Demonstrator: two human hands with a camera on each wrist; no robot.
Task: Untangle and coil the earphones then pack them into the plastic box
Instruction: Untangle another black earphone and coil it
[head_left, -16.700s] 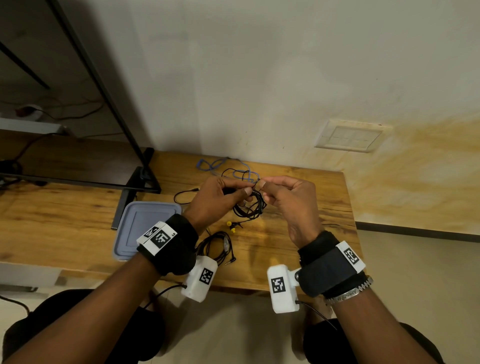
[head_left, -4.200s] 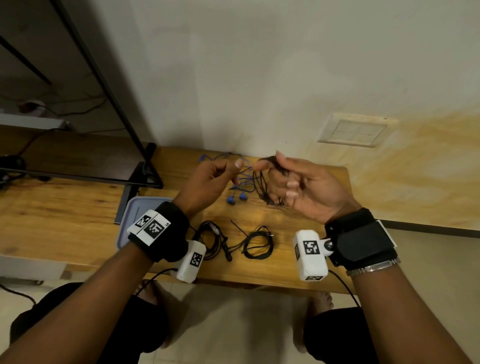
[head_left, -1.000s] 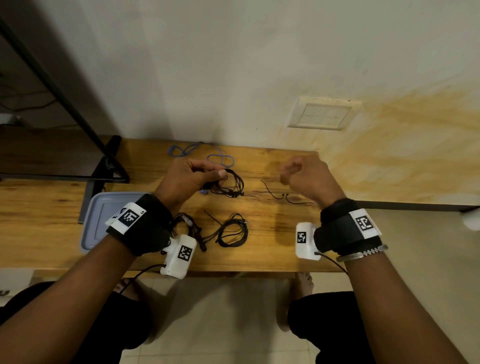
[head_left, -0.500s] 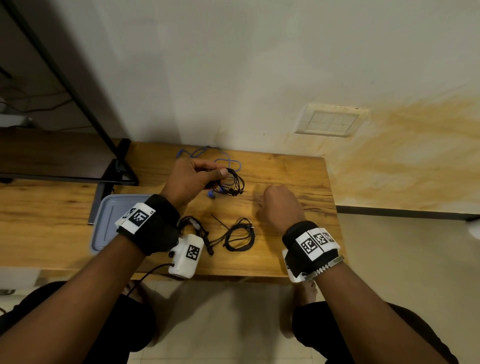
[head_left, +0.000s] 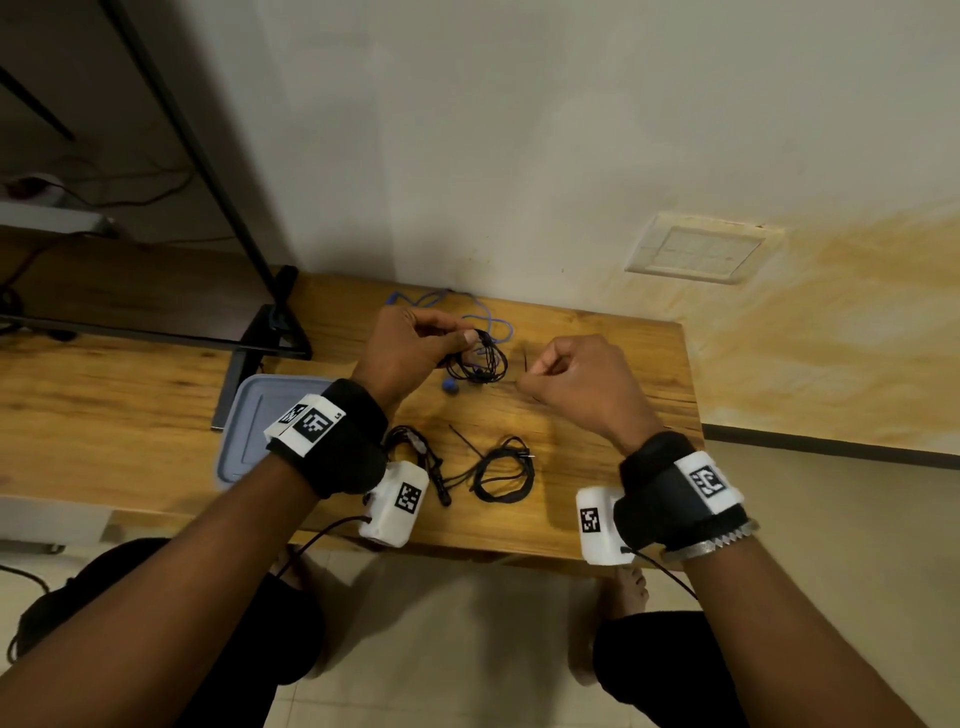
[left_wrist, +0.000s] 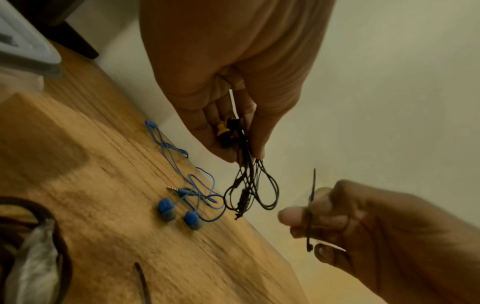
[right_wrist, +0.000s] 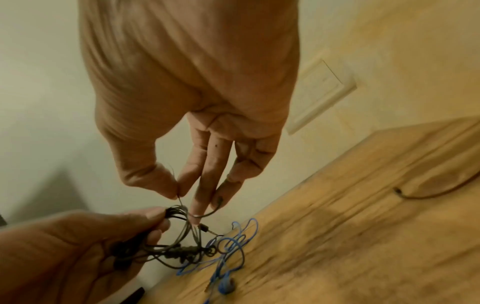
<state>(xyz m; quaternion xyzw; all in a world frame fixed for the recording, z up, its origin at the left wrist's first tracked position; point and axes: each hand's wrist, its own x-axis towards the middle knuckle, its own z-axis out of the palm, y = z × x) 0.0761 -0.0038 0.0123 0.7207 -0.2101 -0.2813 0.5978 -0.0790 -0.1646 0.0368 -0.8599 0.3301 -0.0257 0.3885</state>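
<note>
Both my hands up over the bench, fingers pinched tight!

My left hand (head_left: 410, 347) curls round a black earphone coil (head_left: 478, 358), thumb and fingers (left_wrist: 255, 131) clamping its top. My right hand (head_left: 582, 382), knuckles up, pinches a thin black tie (left_wrist: 310, 207) between thumb and forefinger, just beside the left. Both forearms reach forward, black wrist straps on each.

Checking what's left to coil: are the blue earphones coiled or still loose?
Loose. The blue earphones lie spread in irregular loops on the table, plug and both buds apart, touched by neither hand.
</note>
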